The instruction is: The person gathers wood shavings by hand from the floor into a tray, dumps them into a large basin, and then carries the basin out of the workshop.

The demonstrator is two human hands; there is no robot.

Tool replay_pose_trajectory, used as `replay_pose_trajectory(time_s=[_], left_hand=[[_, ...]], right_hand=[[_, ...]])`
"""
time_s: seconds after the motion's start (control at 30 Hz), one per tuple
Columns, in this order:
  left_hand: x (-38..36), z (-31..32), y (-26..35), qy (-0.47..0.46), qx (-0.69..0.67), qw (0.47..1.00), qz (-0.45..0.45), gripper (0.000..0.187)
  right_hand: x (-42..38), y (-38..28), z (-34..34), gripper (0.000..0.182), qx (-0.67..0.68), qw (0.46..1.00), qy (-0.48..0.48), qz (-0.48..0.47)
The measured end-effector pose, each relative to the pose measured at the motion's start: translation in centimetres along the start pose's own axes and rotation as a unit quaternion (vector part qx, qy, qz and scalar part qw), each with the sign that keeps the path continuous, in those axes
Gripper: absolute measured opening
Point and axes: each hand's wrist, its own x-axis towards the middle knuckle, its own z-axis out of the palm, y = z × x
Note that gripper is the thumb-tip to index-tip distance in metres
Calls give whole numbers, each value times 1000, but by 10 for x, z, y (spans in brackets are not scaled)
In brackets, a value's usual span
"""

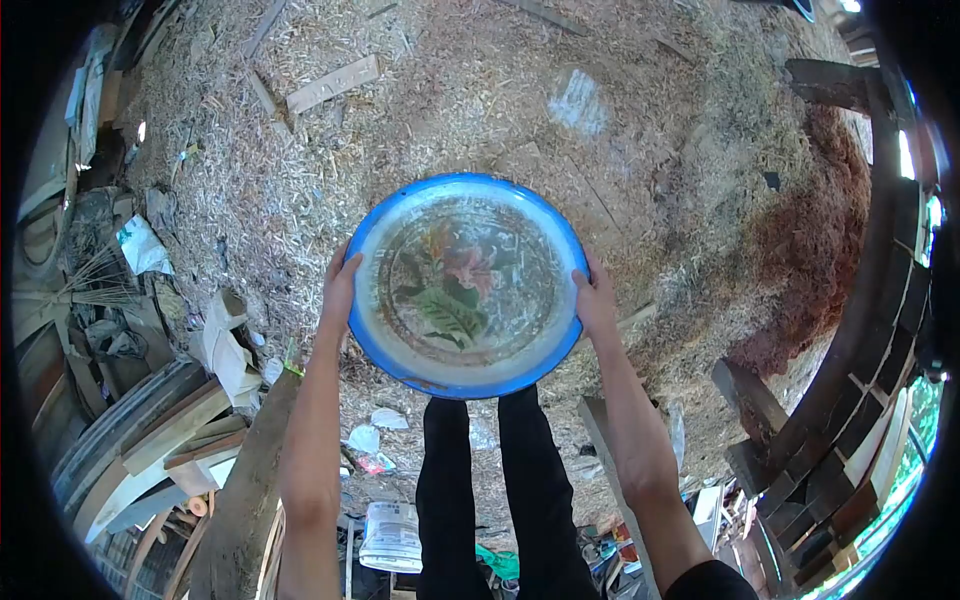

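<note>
A round enamel basin point(545, 310) with a blue rim and a worn flower pattern inside is held out in front of my legs. My left hand point(341, 290) grips its left edge, thumb over the rim and the other fingers hidden beneath. On the opposite edge, my right hand point(596, 300) holds the rim the same way. The inside faces up toward me; I see only the painted flower and leaves, with whitish scuffs and dirt on the surface.
Wood shavings point(450, 90) cover the ground, with a loose board point(333, 84) lying ahead. Stacked planks point(180, 430) and scrap crowd the left. A white bucket point(390, 535) stands near my feet. Reddish sawdust point(815, 260) is heaped at right beside dark timbers point(850, 400).
</note>
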Motion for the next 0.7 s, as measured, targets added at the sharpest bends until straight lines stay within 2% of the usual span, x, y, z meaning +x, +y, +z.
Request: replay_pose_trajectory(time_s=[0.07,0.17,0.27,0.33,0.37,0.4,0.47,0.53,0.57,0.63,0.7], left_hand=[[8,-4,3,-4,-14,1000,19,55],[15,-9,8,-21,-28,999,-5,57],[32,-12,11,-60,-22,998,6,57],[50,-8,10,-4,12,997,76,55],[59,-4,18,-5,13,997,74,55],[71,0,35,-23,-41,997,65,53],[91,3,50,-45,-94,993,53,50],[105,-3,64,-77,-99,992,-26,47],[103,-2,59,-76,-103,991,-25,47],[94,-8,47,-117,-84,989,20,46],[65,2,56,-114,-86,989,35,51]], right_hand=[[3,2,6,51,9,1000,6,-2],[0,3,9,51,20,1000,9,1],[3,-8,22,51,-24,998,35,-43],[22,-28,29,51,-14,996,53,-72],[42,-40,29,52,-62,989,57,-123],[66,-57,31,53,-109,977,58,-174],[102,-95,32,54,13,998,-4,-58],[102,-105,30,55,-46,997,3,-67],[98,-109,28,56,-102,992,8,-72],[80,-95,23,56,-103,992,15,-76],[66,-91,23,56,-101,991,22,-81]])
